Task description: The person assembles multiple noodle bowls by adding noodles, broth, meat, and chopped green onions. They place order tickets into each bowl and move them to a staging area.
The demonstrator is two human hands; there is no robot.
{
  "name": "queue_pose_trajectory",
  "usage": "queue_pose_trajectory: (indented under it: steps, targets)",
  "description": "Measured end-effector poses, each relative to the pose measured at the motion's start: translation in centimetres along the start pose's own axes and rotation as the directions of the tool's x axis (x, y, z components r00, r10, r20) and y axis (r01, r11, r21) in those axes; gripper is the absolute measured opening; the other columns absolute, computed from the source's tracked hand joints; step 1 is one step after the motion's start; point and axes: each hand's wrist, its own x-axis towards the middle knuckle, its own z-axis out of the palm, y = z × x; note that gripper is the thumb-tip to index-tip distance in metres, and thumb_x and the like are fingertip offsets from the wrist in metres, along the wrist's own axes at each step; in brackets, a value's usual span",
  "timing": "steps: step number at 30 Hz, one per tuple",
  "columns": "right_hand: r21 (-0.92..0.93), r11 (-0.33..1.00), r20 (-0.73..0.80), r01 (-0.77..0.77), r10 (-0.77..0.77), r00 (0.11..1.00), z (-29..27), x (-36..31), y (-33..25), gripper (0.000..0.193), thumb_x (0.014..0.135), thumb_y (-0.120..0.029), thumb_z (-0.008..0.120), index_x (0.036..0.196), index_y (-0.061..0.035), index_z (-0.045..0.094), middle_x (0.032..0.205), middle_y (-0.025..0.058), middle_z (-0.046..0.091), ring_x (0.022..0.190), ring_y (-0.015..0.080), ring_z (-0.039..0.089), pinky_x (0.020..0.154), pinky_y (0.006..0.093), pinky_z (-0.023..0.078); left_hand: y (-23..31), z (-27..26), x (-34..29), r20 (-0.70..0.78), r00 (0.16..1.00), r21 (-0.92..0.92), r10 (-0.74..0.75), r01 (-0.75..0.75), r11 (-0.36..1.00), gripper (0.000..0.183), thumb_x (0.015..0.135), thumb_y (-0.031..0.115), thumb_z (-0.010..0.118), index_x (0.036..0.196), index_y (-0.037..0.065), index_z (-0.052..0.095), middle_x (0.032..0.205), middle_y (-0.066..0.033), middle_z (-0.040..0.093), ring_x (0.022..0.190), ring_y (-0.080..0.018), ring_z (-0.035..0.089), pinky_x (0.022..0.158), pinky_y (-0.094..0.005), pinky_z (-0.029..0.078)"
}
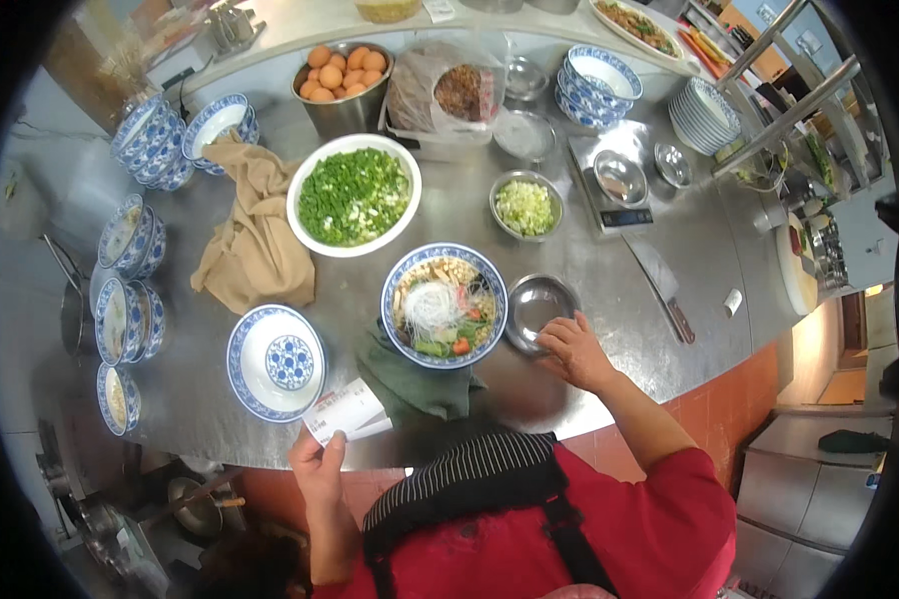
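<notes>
My left hand [322, 461] pinches a white printed paper slip [348, 409] near the table's front edge. My right hand [575, 351] has its fingers curled at the near right rim of a small metal bowl [537, 302], which looks empty. Just left of that bowl stands a blue-and-white patterned bowl [394, 337] filled with white noodles, peanuts, greens and red pieces. A dark green cloth [425, 387] lies partly under it. Left of the cloth is an empty patterned bowl [258, 374], close to the slip.
Across the steel table [609, 374] are a bowl of chopped scallions [355, 195], chopped pale greens [524, 207], a brown cloth [245, 250], a pot of eggs [340, 75] and a scale [624, 218]. A cleaver [664, 285] lies at right. Stacked patterned bowls [130, 314] line the left.
</notes>
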Motion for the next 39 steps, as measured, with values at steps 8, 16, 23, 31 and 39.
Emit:
queue_pose_trajectory:
  steps: [8, 16, 23, 31, 39]
  targets:
    - [0.355, 0.935, -0.437, 0.008, 0.158, 0.886, -9.7, 20.5, 10.2, 0.021, 0.084, -0.014, 0.052, 0.098, 0.0001, 0.057, 0.091, 0.0160, 0.060, 0.083, 0.0240, 0.058, 0.074, 0.0295, 0.044, 0.5, 1.6, 1.5, -0.108, 0.994, 0.088, -0.010, 0.019, 0.996, 0.024, 0.074, -0.002, 0.056, 0.098, -0.005, 0.060, 0.109, -0.0127, 0.055, 0.103, -0.0202, 0.049, 0.089, -0.0319, 0.035]
    - [0.380, 0.723, -0.181, -0.577, 0.670, 0.720, -4.2, 45.4, 21.5, 0.026, 0.071, -0.014, 0.048, 0.083, 0.0057, 0.061, 0.085, 0.0234, 0.061, 0.084, 0.0334, 0.059, 0.076, 0.0384, 0.044, 0.0, 6.0, 4.5, -0.268, 0.959, 0.078, -0.095, 0.120, 0.990, 0.026, 0.072, -0.005, 0.053, 0.097, -0.005, 0.060, 0.111, -0.0155, 0.054, 0.104, -0.0227, 0.049, 0.091, -0.0329, 0.035]
    - [-0.301, 0.939, 0.171, -0.167, 0.226, 0.959, -1.3, 40.8, 19.2, 0.037, 0.072, -0.022, 0.048, 0.086, 0.0104, 0.061, 0.094, 0.0274, 0.058, 0.095, 0.0373, 0.054, 0.087, 0.0387, 0.039, -0.1, 6.7, 7.1, -0.218, 0.968, 0.053, -0.123, 0.138, 0.989, 0.025, 0.073, -0.005, 0.053, 0.097, -0.006, 0.060, 0.109, -0.0138, 0.055, 0.101, -0.0211, 0.051, 0.087, -0.0305, 0.036]
    - [-0.623, 0.766, 0.176, -0.159, 0.335, 0.926, 1.1, 42.6, 17.8, 0.029, 0.069, -0.022, 0.058, 0.089, -0.0015, 0.065, 0.098, 0.0182, 0.061, 0.090, 0.0300, 0.059, 0.079, 0.0381, 0.046, -0.2, 5.7, 7.5, -0.195, 0.980, -0.006, -0.040, 0.040, 0.999, 0.020, 0.074, -0.005, 0.054, 0.093, -0.006, 0.060, 0.101, -0.0117, 0.057, 0.094, -0.0187, 0.052, 0.082, -0.0284, 0.039]
    - [-0.439, 0.686, -0.064, -0.580, 0.620, 0.782, 4.0, 45.2, 18.1, 0.023, 0.063, -0.013, 0.068, 0.084, -0.0042, 0.066, 0.095, 0.0159, 0.061, 0.090, 0.0291, 0.059, 0.075, 0.0385, 0.048, -1.2, 3.6, 7.2, -0.252, 0.967, 0.033, -0.023, 0.032, 0.999, 0.018, 0.077, -0.003, 0.054, 0.094, -0.007, 0.060, 0.095, -0.0088, 0.060, 0.086, -0.0134, 0.054, 0.080, -0.0271, 0.041]
